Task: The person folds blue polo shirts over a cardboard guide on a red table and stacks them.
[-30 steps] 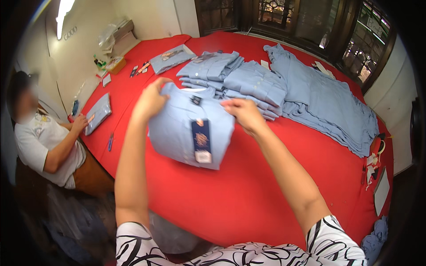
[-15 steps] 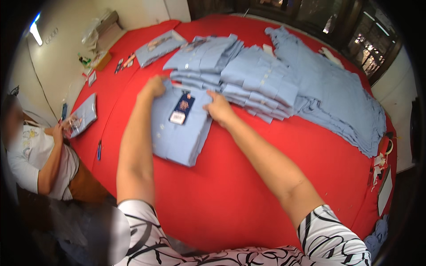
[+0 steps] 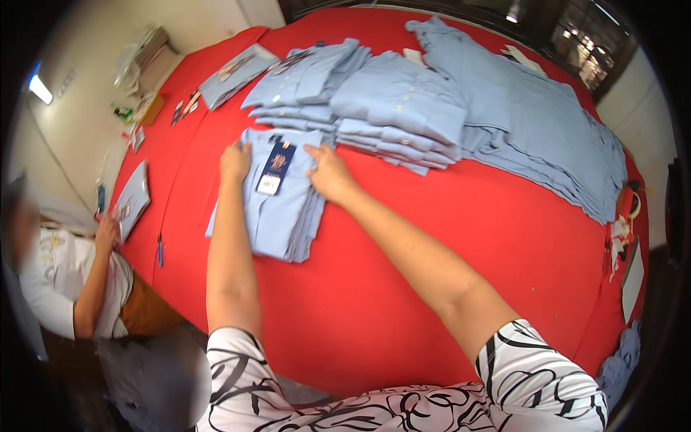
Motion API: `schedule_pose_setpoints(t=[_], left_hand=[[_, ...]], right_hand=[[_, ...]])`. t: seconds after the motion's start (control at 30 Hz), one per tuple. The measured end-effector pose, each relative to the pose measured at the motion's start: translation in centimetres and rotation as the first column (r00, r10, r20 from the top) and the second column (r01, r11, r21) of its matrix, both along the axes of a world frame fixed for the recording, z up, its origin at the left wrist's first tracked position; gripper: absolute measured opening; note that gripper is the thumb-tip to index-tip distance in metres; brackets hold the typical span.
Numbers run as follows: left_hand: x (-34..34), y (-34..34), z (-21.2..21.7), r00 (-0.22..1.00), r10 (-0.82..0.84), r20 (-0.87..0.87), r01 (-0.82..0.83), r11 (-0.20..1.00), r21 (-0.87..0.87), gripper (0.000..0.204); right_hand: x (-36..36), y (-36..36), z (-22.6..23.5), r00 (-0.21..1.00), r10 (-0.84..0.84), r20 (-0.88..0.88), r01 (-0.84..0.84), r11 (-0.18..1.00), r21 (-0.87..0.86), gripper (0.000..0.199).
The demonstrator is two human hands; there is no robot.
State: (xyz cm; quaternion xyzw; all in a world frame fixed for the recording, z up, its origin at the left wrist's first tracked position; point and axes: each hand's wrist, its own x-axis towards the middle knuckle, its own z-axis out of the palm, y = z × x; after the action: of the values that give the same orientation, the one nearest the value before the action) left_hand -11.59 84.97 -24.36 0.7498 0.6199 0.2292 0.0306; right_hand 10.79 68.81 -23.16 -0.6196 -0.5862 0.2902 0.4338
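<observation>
A folded light blue shirt [image 3: 281, 223] with a dark blue hang tag [image 3: 276, 169] lies squared up in front of me, on top of further blue layers that show along its lower edge. My left hand [image 3: 235, 164] is closed on its left edge just below the collar. At the opposite upper corner my right hand [image 3: 331, 175] grips the shirt edge, thumb and fingers bent over it. The undersides of both hands' grips are hidden. Just beyond the collar stand two stacks of folded blue shirts, a left stack [image 3: 306, 79] and a right stack [image 3: 399, 93].
A loose heap of blue shirts [image 3: 533, 122] spreads along the right of the red-covered table [image 3: 403, 288]. A bagged shirt [image 3: 237, 72] lies at the back left. A co-worker [image 3: 79, 288] at left handles another bagged shirt [image 3: 135, 198]. A blue cutter [image 3: 160, 250] lies nearby; tape [image 3: 634, 205] sits far right.
The whole view has shifted. My left hand has slid from the collar corner a little down the left edge. More of the layers beneath the shirt now shows at lower left.
</observation>
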Motion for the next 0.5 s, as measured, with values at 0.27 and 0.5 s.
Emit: schedule_pose_setpoints(t=[0.27,0.5], left_hand=[[-7.4,2.4,0.7,0.917,0.077,0.392,0.086,0.92,-0.383,0.056],[0.0,-3.1,12.8,0.895,-0.113,0.431,0.058,0.989,0.138,0.049]], right_hand=[[10.7,-15.6,7.3,0.962,0.206,-0.179,-0.219,0.974,-0.055,0.017],[34.0,-10.6,4.3,0.572,-0.726,0.382,0.516,0.681,0.521,0.019]])
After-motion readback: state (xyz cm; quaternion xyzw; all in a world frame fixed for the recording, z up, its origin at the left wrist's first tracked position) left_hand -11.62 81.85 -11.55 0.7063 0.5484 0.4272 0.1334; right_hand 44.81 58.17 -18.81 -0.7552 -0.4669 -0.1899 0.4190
